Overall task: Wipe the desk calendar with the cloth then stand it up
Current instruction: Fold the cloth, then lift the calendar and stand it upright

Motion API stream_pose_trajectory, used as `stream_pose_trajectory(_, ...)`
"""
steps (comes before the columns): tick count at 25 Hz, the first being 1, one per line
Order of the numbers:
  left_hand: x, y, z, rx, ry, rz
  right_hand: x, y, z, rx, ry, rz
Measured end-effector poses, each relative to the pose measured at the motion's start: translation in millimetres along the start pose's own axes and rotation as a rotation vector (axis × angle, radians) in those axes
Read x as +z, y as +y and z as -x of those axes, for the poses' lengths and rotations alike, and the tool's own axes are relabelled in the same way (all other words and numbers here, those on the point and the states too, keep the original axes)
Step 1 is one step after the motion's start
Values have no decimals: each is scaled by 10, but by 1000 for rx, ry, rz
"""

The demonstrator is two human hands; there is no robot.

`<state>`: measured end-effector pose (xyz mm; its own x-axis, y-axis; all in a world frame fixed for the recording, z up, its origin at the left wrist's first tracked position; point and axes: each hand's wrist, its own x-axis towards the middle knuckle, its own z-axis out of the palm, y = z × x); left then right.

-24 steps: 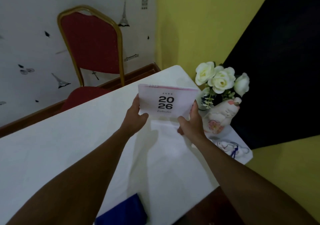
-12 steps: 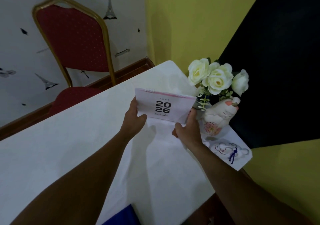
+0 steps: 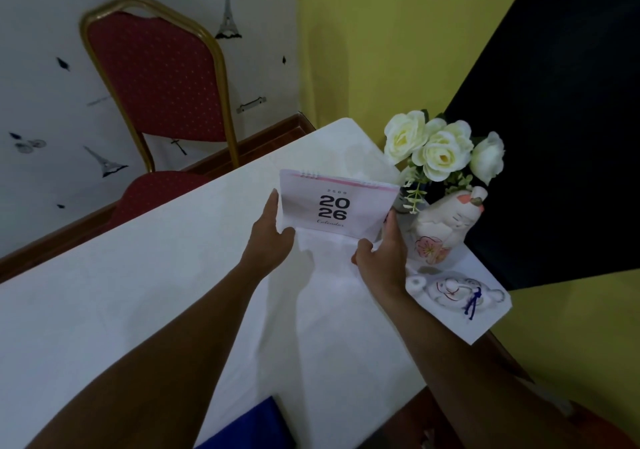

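The white desk calendar [image 3: 337, 206], with a pink top stripe and "2026" printed on its cover, stands tilted on the white table [image 3: 138, 293] with its cover toward me. My left hand [image 3: 268, 234] grips its left edge, thumb in front. My right hand [image 3: 382, 254] holds its lower right corner, fingers behind the cover. A white flap of the calendar's base lies flat on the table between my hands. The blue cloth [image 3: 249, 428] lies at the table's near edge, touched by neither hand and partly cut off by the frame.
A vase of white roses [image 3: 440, 151] and a white ceramic figure [image 3: 446, 230] stand just right of the calendar. A small white ceramic piece with a blue tassel [image 3: 457, 293] lies by the right corner. A red chair [image 3: 156, 85] stands beyond the table's far edge.
The calendar has come down from a raised position to the table and tilted back a little. Both hands kept their hold on its sides.
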<state>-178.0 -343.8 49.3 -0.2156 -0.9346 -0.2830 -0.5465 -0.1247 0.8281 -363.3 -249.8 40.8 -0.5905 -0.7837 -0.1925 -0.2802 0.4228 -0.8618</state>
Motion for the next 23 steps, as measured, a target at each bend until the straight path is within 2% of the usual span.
stream_pose_trajectory(16,73,128,-76,4,-114,3,-79,-35,1,47,62,-116)
stream_pose_trajectory(23,114,241,-112,15,-123,-10,-117,-66,52,22,86,-67)
